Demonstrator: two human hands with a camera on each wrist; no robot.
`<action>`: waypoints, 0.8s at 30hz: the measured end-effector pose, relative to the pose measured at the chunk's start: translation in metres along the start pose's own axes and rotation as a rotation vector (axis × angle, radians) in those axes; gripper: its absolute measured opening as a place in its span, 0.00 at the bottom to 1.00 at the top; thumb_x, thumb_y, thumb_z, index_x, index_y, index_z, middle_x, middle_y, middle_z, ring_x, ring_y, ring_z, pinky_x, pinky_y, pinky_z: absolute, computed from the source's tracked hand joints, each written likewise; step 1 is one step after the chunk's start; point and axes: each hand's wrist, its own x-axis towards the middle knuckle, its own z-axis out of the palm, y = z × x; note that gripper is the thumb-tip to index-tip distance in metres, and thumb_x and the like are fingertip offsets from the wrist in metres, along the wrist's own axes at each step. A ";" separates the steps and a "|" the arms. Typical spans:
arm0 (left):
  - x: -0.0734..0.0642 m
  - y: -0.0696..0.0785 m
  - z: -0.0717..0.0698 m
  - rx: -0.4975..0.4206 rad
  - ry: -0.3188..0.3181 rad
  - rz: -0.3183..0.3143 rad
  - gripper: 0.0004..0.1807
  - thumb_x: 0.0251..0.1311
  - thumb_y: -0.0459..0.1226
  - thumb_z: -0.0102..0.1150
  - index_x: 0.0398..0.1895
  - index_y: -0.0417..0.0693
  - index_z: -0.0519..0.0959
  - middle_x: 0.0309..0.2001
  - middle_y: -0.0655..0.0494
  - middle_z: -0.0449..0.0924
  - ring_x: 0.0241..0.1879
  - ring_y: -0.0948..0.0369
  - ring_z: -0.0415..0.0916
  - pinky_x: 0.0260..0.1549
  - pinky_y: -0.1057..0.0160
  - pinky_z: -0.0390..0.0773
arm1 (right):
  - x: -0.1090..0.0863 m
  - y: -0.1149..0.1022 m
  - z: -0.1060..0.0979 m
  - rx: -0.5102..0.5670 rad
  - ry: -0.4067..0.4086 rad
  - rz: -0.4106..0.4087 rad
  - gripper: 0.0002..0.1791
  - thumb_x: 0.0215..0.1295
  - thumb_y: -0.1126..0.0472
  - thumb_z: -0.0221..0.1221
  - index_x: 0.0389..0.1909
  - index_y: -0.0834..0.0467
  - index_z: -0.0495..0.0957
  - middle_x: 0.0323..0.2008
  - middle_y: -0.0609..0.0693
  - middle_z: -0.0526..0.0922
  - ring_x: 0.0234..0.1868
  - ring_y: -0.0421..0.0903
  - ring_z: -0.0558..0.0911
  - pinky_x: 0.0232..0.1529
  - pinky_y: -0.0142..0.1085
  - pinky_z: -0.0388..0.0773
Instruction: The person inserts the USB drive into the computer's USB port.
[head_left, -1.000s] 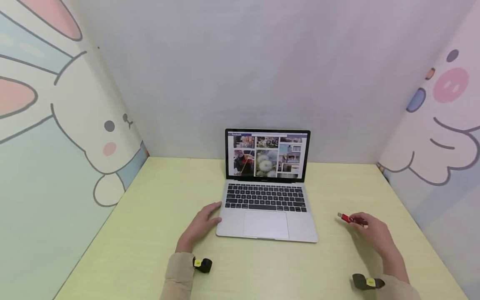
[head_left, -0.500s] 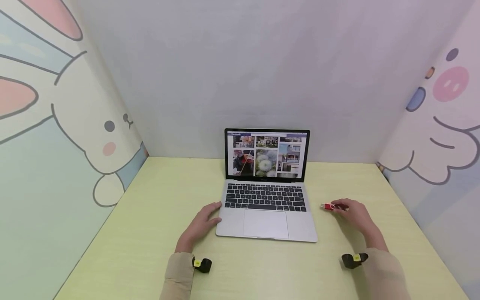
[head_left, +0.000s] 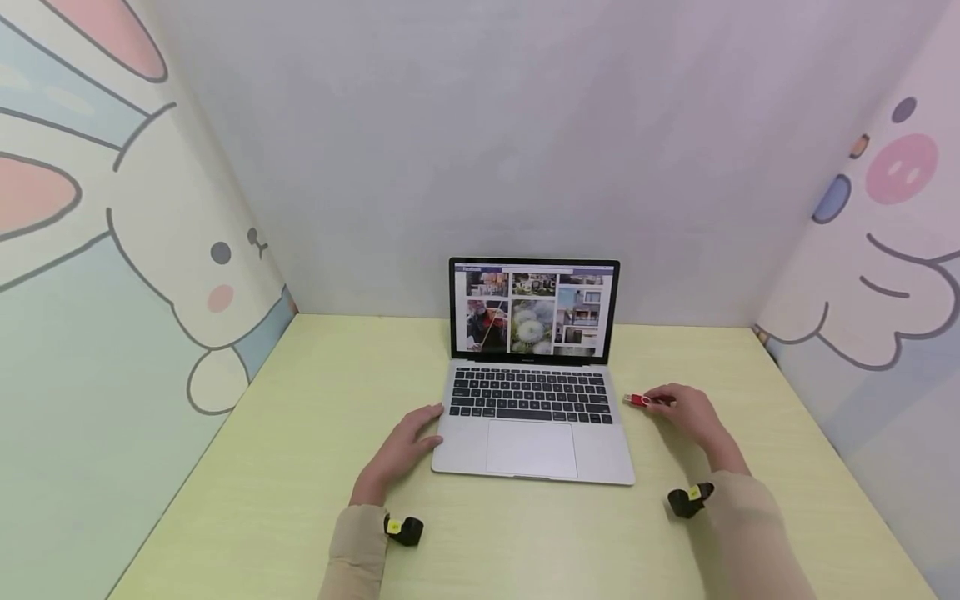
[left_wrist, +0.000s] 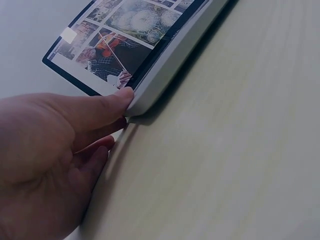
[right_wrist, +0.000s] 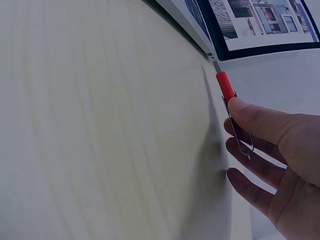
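Note:
An open silver laptop point(head_left: 531, 448) with a lit screen stands at the middle of the table. My left hand point(head_left: 402, 450) holds its left edge, with the thumb point(left_wrist: 112, 103) at the top rim and the other fingers beside and below it. At the laptop's right side, my right hand point(head_left: 688, 412) pinches a red USB flash drive point(right_wrist: 225, 85) between thumb and fingers. The drive's metal plug points at the laptop's side, very near its edge; contact cannot be told. A metal swivel cover point(right_wrist: 244, 150) hangs back from the drive between the fingers.
The pale yellow table point(head_left: 315, 375) meets a grey wall point(head_left: 525, 150) close behind the screen. Side walls carry a cartoon rabbit point(head_left: 187, 242) at left and a pig point(head_left: 892, 242) at right. Each wrist wears a small black camera.
My right hand has moved left and away from me with the USB flash drive, from open table to the laptop's right edge. My left hand and the laptop have stayed in place.

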 end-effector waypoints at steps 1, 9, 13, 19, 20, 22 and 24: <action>0.000 0.000 0.000 -0.002 0.001 -0.001 0.30 0.64 0.37 0.58 0.70 0.49 0.66 0.72 0.46 0.63 0.73 0.45 0.56 0.74 0.43 0.54 | 0.002 0.000 0.000 -0.001 0.000 0.001 0.14 0.63 0.61 0.63 0.48 0.63 0.82 0.49 0.66 0.83 0.50 0.63 0.79 0.54 0.59 0.75; -0.001 0.000 0.000 -0.007 0.011 0.013 0.30 0.64 0.36 0.59 0.70 0.48 0.66 0.71 0.45 0.63 0.73 0.45 0.56 0.74 0.43 0.54 | 0.012 -0.001 0.003 -0.009 0.000 -0.017 0.14 0.62 0.60 0.63 0.46 0.63 0.83 0.48 0.65 0.84 0.50 0.63 0.79 0.54 0.59 0.75; 0.000 0.000 0.000 -0.011 0.008 0.015 0.30 0.64 0.36 0.58 0.70 0.48 0.66 0.71 0.45 0.63 0.73 0.45 0.56 0.74 0.43 0.54 | 0.015 -0.003 0.004 -0.009 -0.012 -0.008 0.15 0.63 0.60 0.63 0.47 0.63 0.83 0.49 0.65 0.83 0.52 0.65 0.78 0.55 0.60 0.74; 0.000 0.001 0.001 -0.006 0.001 0.014 0.30 0.64 0.37 0.58 0.70 0.48 0.66 0.72 0.45 0.63 0.73 0.44 0.56 0.74 0.43 0.54 | 0.018 -0.003 0.004 -0.021 -0.016 -0.020 0.15 0.62 0.61 0.63 0.48 0.63 0.83 0.50 0.66 0.82 0.53 0.66 0.78 0.56 0.61 0.73; 0.000 0.001 0.000 -0.006 0.002 0.013 0.30 0.64 0.37 0.58 0.70 0.48 0.66 0.72 0.45 0.63 0.73 0.44 0.56 0.74 0.43 0.54 | 0.018 -0.003 0.004 -0.024 -0.010 -0.026 0.15 0.62 0.61 0.63 0.47 0.62 0.83 0.50 0.66 0.83 0.53 0.66 0.78 0.56 0.61 0.73; 0.000 0.001 0.000 -0.003 0.003 0.011 0.30 0.64 0.37 0.58 0.70 0.48 0.66 0.72 0.45 0.63 0.73 0.45 0.56 0.74 0.43 0.54 | 0.020 -0.002 0.004 -0.031 -0.001 -0.043 0.14 0.61 0.61 0.64 0.47 0.62 0.83 0.49 0.66 0.83 0.53 0.66 0.78 0.56 0.61 0.74; 0.000 0.001 0.000 -0.004 0.005 0.007 0.30 0.64 0.37 0.58 0.70 0.48 0.66 0.72 0.45 0.63 0.73 0.45 0.56 0.74 0.43 0.54 | 0.021 -0.002 0.004 -0.036 0.003 -0.057 0.14 0.61 0.62 0.64 0.47 0.62 0.83 0.49 0.66 0.83 0.53 0.66 0.78 0.55 0.61 0.74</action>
